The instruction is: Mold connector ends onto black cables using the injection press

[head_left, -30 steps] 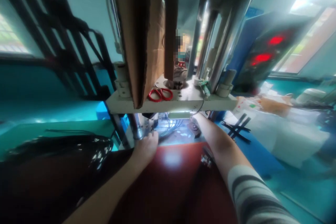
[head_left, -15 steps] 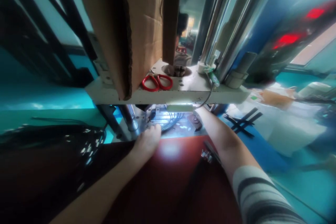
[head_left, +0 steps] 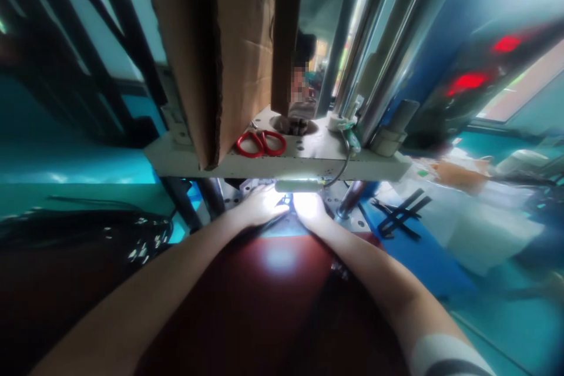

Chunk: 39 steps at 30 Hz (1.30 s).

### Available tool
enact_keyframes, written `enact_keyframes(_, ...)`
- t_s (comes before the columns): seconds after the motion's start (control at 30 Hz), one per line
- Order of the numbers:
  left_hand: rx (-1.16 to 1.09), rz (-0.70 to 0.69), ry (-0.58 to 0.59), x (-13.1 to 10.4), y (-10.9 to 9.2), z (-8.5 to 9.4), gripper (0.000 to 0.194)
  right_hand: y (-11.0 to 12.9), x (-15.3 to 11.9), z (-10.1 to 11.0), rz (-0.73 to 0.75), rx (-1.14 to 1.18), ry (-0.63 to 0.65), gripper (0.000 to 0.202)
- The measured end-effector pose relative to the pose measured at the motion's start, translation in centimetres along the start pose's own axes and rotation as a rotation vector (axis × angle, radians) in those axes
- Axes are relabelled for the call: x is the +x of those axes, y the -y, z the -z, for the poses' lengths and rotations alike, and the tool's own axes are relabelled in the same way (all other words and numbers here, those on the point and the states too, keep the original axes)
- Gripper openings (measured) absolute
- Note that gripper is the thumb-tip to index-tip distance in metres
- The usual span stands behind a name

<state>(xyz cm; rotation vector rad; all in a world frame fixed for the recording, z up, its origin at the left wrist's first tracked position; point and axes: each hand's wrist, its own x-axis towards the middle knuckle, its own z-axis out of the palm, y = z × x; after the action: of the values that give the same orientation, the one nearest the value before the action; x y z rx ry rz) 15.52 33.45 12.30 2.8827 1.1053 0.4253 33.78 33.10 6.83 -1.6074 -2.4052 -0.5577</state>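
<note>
Under the white plate of the press, my left hand (head_left: 259, 208) reaches in from the left, its thumb turned towards the middle. Dark thin cables (head_left: 268, 226) run along its underside, and the fingers look closed on them. Facing it, my right hand (head_left: 309, 208) is bent inwards with the fingers together; glare from the lamp washes them out, and what they hold cannot be made out. A small dark part (head_left: 286, 198) shows in the gap between both hands. The tube lamp (head_left: 299, 185) hangs just above them and covers some fingertips.
Red-handled scissors (head_left: 261, 144) lie on the press plate (head_left: 326, 158) beside a cardboard sheet (head_left: 242, 59). Metal columns (head_left: 350, 197) flank the work space. Black strips (head_left: 403, 214) rest on a blue surface at right. A bundle of black cables (head_left: 145, 235) lies left.
My right hand has drawn back from behind the lamp to the middle. My left hand has moved forward and right, so both are now close together. The cables are mostly covered.
</note>
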Motion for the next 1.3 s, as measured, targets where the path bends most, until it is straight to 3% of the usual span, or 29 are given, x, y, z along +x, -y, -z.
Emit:
enact_keyframes(0.13, 0.07, -0.046, 0.133, 0.2, 2.0, -1.0, 0.041, -2.1, -0.4, -0.1, 0.048, 0.004, 0.005, 0.03)
enact_keyframes(0.3, 0.068, -0.022, 0.13, -0.9, 3.4, -2.0, 0.04, -3.3, -1.0, 0.4, 0.08, 0.095, 0.079, 0.029)
enact_keyframes(0.43, 0.054, -0.014, 0.056, 0.0, 2.6, -2.2, 0.038, -2.9, -0.8, 0.5, 0.066, 0.118, 0.08, 0.029)
enact_keyframes(0.63, 0.013, -0.154, -0.053, 2.2, 1.1, -2.2, 0.042, -2.8, -1.2, 0.7, 0.03, 0.068, 0.02, 0.029)
enact_keyframes(0.93, -0.081, -0.144, 0.042, 3.2, 1.8, -3.7, 0.058, -3.4, -0.4, 1.0, 0.103, 0.037, 0.14, 0.033)
enact_keyframes(1.3, -0.114, -0.072, -0.005, 3.8, 1.8, -4.8, 0.061, -3.6, -0.3, 1.6, 0.123, 0.049, 0.163, 0.037)
